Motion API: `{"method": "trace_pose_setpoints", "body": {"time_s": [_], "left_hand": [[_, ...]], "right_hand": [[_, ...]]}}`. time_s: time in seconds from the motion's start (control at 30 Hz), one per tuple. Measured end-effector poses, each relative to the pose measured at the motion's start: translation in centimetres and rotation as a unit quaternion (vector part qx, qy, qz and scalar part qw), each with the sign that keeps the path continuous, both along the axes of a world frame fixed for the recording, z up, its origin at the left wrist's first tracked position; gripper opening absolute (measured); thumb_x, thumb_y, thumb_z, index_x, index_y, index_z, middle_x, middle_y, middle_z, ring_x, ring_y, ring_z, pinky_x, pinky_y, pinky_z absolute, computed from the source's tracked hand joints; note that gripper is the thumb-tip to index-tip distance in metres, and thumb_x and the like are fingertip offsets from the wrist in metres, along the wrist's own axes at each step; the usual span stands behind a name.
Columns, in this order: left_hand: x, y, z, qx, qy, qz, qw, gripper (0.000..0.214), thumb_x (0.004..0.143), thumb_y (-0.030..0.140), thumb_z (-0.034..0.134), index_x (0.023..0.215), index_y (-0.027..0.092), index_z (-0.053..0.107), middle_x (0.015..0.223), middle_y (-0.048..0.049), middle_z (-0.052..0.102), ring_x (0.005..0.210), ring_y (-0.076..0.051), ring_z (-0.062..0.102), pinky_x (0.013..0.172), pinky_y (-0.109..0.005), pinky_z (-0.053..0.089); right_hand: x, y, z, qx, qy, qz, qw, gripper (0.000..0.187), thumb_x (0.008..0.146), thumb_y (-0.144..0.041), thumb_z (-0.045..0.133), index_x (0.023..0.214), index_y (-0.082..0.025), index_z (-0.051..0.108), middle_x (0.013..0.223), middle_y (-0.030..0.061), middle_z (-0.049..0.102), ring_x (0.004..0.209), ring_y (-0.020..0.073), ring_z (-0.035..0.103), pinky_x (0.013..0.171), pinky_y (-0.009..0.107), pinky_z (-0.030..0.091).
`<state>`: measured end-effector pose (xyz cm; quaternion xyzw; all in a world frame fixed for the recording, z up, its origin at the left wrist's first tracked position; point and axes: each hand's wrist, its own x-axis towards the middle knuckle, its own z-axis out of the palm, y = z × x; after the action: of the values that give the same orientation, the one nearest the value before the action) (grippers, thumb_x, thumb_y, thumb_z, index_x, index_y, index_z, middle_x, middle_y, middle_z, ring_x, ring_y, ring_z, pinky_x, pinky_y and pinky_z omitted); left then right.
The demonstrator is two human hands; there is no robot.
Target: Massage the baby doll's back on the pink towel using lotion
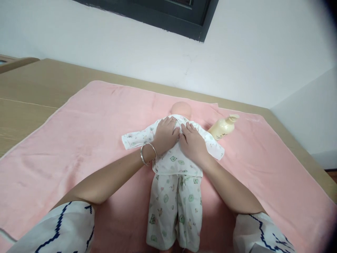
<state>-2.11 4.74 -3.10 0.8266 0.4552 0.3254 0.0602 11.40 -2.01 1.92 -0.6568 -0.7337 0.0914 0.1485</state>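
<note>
A baby doll (pixel 181 109) lies on a pink blanket (pixel 105 116), its head toward the wall. It wears a white patterned top (pixel 177 162) with both sleeves spread out, and matching trousers (pixel 165 207). My left hand (pixel 165 134), with a silver bangle (pixel 143 154) at the wrist, rests flat on the left part of the doll's upper body. On the right part lies my right hand (pixel 193 142), also flat with its fingers stretched out. The thumbs nearly meet in the middle. Both hands cover part of the top, and neither grips anything.
A pale yellow pump bottle (pixel 223 127) leans or lies beside the doll's right-hand sleeve. The blanket covers much of a wooden table (pixel 34 80). Behind it rises a white wall (pixel 147 52) with a dark frame (pixel 179 21).
</note>
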Motion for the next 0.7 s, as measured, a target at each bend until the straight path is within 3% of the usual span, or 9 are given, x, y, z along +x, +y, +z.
{"method": "trace_pose_setpoints", "body": {"time_s": [0.1, 0.2, 0.33, 0.47, 0.6, 0.7], "left_hand": [[0.9, -2.2, 0.4, 0.004, 0.017, 0.032, 0.999, 0.045, 0.099, 0.022, 0.038, 0.136, 0.003, 0.055, 0.144, -0.0215, 0.058, 0.143, -0.034, 0.046, 0.122, -0.054, 0.034], [1.5, -3.9, 0.7, 0.0, 0.008, 0.04, 0.999, 0.048, 0.101, 0.022, 0.036, 0.143, 0.004, 0.049, 0.152, -0.019, 0.052, 0.148, -0.033, 0.04, 0.124, -0.053, 0.031], [0.7, -2.5, 0.8, -0.004, 0.022, 0.007, 1.0, 0.045, 0.1, 0.022, 0.037, 0.138, 0.005, 0.054, 0.149, -0.02, 0.054, 0.144, -0.032, 0.045, 0.123, -0.052, 0.034], [-0.4, 0.1, 0.5, -0.012, 0.037, -0.005, 0.999, 0.04, 0.1, 0.027, 0.038, 0.125, 0.008, 0.062, 0.139, -0.0217, 0.062, 0.137, -0.033, 0.053, 0.119, -0.053, 0.039], [0.1, -1.5, 0.7, -0.005, 0.028, 0.02, 0.999, 0.045, 0.101, 0.027, 0.035, 0.135, 0.005, 0.055, 0.144, -0.0235, 0.057, 0.144, -0.036, 0.045, 0.119, -0.058, 0.036], [0.8, -3.5, 1.1, -0.002, 0.029, 0.025, 0.999, 0.047, 0.101, 0.024, 0.035, 0.139, 0.004, 0.052, 0.149, -0.0218, 0.054, 0.147, -0.035, 0.042, 0.122, -0.055, 0.034]], "right_hand": [[1.1, 1.4, -0.5, 0.027, 0.015, 0.017, 0.999, 0.057, 0.101, -0.027, 0.029, 0.151, -0.006, 0.046, 0.16, 0.019, 0.042, 0.153, 0.0323, 0.033, 0.125, 0.053, 0.029], [2.1, 2.9, -1.0, 0.046, 0.026, 0.037, 0.998, 0.059, 0.101, -0.028, 0.03, 0.152, -0.003, 0.044, 0.161, 0.0195, 0.04, 0.154, 0.0298, 0.032, 0.125, 0.05, 0.029], [1.4, 2.1, -0.8, 0.042, -0.016, 0.029, 0.999, 0.06, 0.102, -0.027, 0.03, 0.153, 0.002, 0.04, 0.161, 0.0242, 0.038, 0.153, 0.0333, 0.032, 0.125, 0.051, 0.029], [0.1, 0.0, 0.2, 0.053, -0.059, 0.029, 0.996, 0.054, 0.102, -0.029, 0.034, 0.146, -0.003, 0.052, 0.153, 0.022, 0.051, 0.147, 0.0335, 0.043, 0.124, 0.048, 0.032], [0.9, 0.8, 0.2, 0.054, -0.036, 0.023, 0.998, 0.049, 0.103, -0.029, 0.032, 0.14, -0.011, 0.059, 0.149, 0.016, 0.057, 0.145, 0.0298, 0.047, 0.119, 0.046, 0.039], [1.8, 2.4, -0.4, 0.041, -0.016, 0.018, 0.999, 0.054, 0.102, -0.031, 0.034, 0.147, -0.005, 0.05, 0.157, 0.0192, 0.046, 0.15, 0.0309, 0.039, 0.123, 0.049, 0.034]]}}
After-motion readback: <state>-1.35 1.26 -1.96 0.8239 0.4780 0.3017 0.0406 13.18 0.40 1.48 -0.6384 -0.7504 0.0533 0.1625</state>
